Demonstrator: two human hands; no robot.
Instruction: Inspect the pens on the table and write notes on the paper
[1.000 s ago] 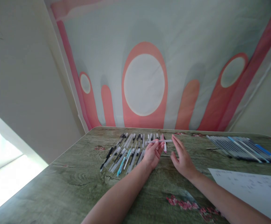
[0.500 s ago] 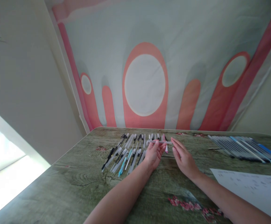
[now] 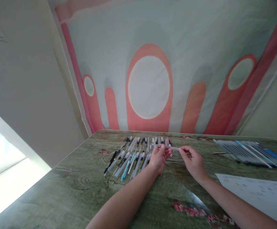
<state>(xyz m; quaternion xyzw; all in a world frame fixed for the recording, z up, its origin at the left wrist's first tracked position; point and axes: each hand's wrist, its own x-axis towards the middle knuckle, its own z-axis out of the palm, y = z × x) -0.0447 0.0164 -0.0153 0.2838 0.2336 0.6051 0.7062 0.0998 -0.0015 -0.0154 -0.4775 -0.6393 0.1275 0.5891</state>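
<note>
A pale, translucent pen [image 3: 168, 147] is held level above the table, its left end resting in my left hand [image 3: 158, 159]. The thumb and fingers of that hand are closed on it, palm turned up. My right hand [image 3: 192, 161] pinches the pen's right end between thumb and fingertips. Whether that end is the barrel or a separate thin piece, I cannot make out. Just left of my hands lie several pens [image 3: 133, 162] in two rough rows, mostly clear or black. Among them is a turquoise pen [image 3: 125, 171]. Pink pens [image 3: 169, 142] lie partly hidden behind my left hand.
On the right side of the wood-patterned table [image 3: 81, 190] lies a row of grey, thin sticks [image 3: 236, 151] with a few blue ones. Nearer me is a white sheet with marks [image 3: 255, 194]. A printed pink-and-grey backdrop [image 3: 186, 38] hangs behind the table.
My right hand has gone from straight fingers at the pen's end to a pinch on it, shifting slightly right and down. The pen now slopes slightly down to the right.
</note>
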